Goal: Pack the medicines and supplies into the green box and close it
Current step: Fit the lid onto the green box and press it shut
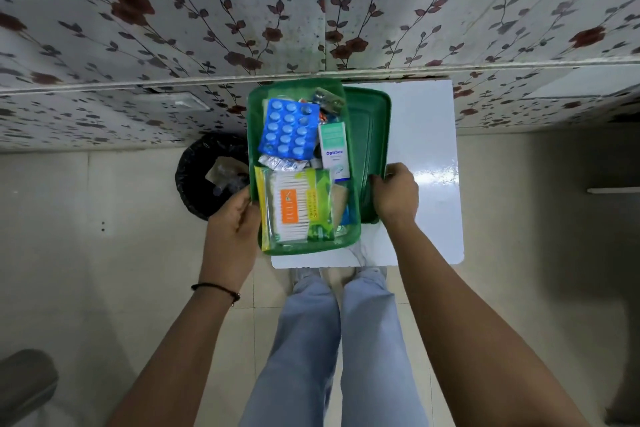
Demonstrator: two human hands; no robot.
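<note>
The green box (pixel 308 248) is open and lifted at the left edge of a small white table (pixel 422 135). Inside it lie a blue blister pack (pixel 289 128), a white and green Optibex carton (pixel 334 149), a pack of cotton swabs (pixel 294 208) and silver foil strips (pixel 280 163). My left hand (pixel 233 218) grips the box's near left wall. The green lid (pixel 369 135) lies just right of the box, partly under it. My right hand (pixel 394 192) holds the lid's near right edge.
A black-lined waste bin (pixel 204 177) stands on the floor left of the table. A wall with floral covering (pixel 207 45) rises behind. My legs in light jeans (pixel 329 340) stand below the table's near edge. A grey object (pixel 24 381) sits bottom left.
</note>
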